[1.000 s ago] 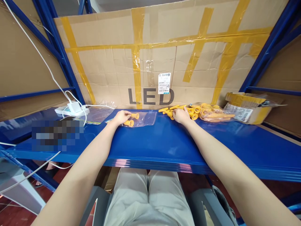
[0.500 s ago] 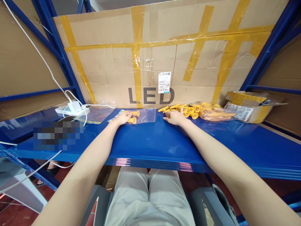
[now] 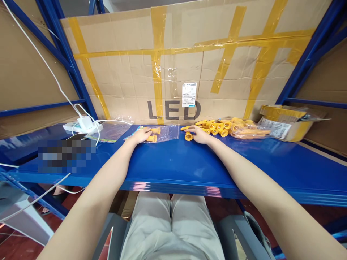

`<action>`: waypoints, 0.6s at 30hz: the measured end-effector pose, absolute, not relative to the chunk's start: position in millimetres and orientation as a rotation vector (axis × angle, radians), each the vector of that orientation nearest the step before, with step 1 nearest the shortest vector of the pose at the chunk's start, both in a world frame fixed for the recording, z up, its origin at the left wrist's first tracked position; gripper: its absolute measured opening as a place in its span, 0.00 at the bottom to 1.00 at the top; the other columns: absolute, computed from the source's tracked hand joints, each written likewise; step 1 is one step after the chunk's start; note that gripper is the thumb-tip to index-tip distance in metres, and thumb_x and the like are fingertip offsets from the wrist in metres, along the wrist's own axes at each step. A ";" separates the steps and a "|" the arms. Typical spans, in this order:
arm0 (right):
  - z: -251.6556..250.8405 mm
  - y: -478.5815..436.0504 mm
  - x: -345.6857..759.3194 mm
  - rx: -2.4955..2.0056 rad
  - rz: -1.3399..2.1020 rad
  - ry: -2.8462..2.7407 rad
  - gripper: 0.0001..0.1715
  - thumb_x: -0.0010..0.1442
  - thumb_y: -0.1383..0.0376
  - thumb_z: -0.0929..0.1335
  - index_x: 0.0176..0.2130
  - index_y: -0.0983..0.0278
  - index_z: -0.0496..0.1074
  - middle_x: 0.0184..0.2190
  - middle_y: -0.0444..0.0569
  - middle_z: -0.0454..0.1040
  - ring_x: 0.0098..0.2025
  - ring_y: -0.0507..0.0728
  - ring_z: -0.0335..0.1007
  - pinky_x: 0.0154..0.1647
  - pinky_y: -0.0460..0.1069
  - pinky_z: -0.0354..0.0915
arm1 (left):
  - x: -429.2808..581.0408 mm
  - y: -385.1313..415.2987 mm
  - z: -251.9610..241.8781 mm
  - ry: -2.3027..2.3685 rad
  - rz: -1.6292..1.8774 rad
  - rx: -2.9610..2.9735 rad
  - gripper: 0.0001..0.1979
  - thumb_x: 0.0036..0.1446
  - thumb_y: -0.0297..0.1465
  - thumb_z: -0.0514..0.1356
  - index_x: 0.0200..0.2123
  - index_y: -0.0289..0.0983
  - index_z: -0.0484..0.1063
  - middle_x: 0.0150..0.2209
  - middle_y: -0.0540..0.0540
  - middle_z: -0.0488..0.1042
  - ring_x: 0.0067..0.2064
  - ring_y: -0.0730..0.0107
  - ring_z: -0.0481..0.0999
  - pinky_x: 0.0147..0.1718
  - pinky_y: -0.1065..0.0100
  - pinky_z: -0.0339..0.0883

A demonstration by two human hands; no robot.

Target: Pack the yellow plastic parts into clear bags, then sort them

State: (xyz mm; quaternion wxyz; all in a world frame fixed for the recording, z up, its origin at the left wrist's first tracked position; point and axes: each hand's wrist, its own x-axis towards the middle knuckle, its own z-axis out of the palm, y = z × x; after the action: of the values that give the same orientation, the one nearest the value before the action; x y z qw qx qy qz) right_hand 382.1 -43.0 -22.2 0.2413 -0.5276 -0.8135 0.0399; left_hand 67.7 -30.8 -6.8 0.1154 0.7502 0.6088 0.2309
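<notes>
My left hand (image 3: 142, 135) rests at the left end of a clear plastic bag (image 3: 170, 132), closed over two yellow horn-shaped plastic pieces (image 3: 152, 138) whose flared ends point right. Part of a colourful printed card shows behind that hand. With bent fingers, my right hand (image 3: 201, 135) grips another yellow horn-shaped piece (image 3: 188, 136), its round open end facing me. The fingers partly hide this piece and a slim yellow one beyond it. Against my right hand lies a pile of similar yellow pieces (image 3: 220, 127).
Yellow pieces in clear wrap (image 3: 251, 130) lie beside an opened carton (image 3: 288, 124) on the right. At left are a white power strip with cables (image 3: 85, 124), another clear bag (image 3: 115, 131) and a blurred dark object (image 3: 66, 152). A taped cardboard sheet (image 3: 130, 83) backs the blue shelf (image 3: 173, 162).
A yellow horn-shaped piece now shows at my right fingertips, left of the pile. My right hand has shifted slightly and its fingers have changed position. My left hand stays in place.
</notes>
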 end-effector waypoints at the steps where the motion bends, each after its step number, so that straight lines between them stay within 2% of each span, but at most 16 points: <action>1: -23.9 -42.5 382.8 -1.423 0.106 -2.255 0.29 0.55 0.78 0.62 0.53 0.64 0.73 0.58 0.54 0.68 0.60 0.57 0.63 0.62 0.52 0.56 | 67.9 -31.1 -6.4 1.798 0.668 2.199 0.24 0.59 0.37 0.50 0.56 0.38 0.71 0.62 0.45 0.65 0.64 0.60 0.61 0.61 0.67 0.51; 7: -26.8 -44.3 378.1 -1.462 -0.053 -2.300 0.22 0.57 0.72 0.63 0.51 0.63 0.71 0.56 0.54 0.70 0.60 0.62 0.62 0.61 0.61 0.55 | 68.1 -33.0 -3.7 1.822 0.602 2.201 0.25 0.59 0.39 0.49 0.57 0.37 0.70 0.63 0.44 0.64 0.65 0.58 0.60 0.61 0.67 0.51; 11: -20.2 -50.3 371.3 -1.517 -0.127 -2.308 0.17 0.59 0.70 0.63 0.48 0.64 0.69 0.46 0.55 0.75 0.52 0.62 0.68 0.60 0.64 0.52 | 66.6 -32.1 -4.4 1.807 0.607 2.228 0.25 0.59 0.40 0.49 0.56 0.38 0.71 0.62 0.45 0.65 0.64 0.57 0.61 0.61 0.66 0.51; 14: -11.5 -58.7 366.3 -1.537 -0.126 -2.313 0.17 0.61 0.69 0.62 0.50 0.64 0.68 0.44 0.53 0.77 0.47 0.61 0.71 0.57 0.60 0.55 | 66.2 -32.0 -5.1 1.810 0.613 2.220 0.26 0.59 0.40 0.49 0.56 0.38 0.71 0.62 0.45 0.66 0.64 0.58 0.62 0.60 0.68 0.53; 18: -1.0 -70.4 359.2 -1.601 -0.139 -2.346 0.18 0.61 0.64 0.65 0.51 0.62 0.71 0.41 0.52 0.78 0.44 0.60 0.72 0.51 0.54 0.59 | 66.6 -32.6 -5.3 1.799 0.622 2.203 0.26 0.60 0.38 0.49 0.57 0.35 0.70 0.62 0.43 0.64 0.65 0.60 0.61 0.61 0.69 0.51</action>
State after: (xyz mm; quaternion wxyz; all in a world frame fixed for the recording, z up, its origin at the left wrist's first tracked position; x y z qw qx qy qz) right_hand 359.2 -70.4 -1.0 0.1484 -0.5568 -0.8159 -0.0484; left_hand 66.6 -32.6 -5.3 0.1148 0.7517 0.6138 0.2122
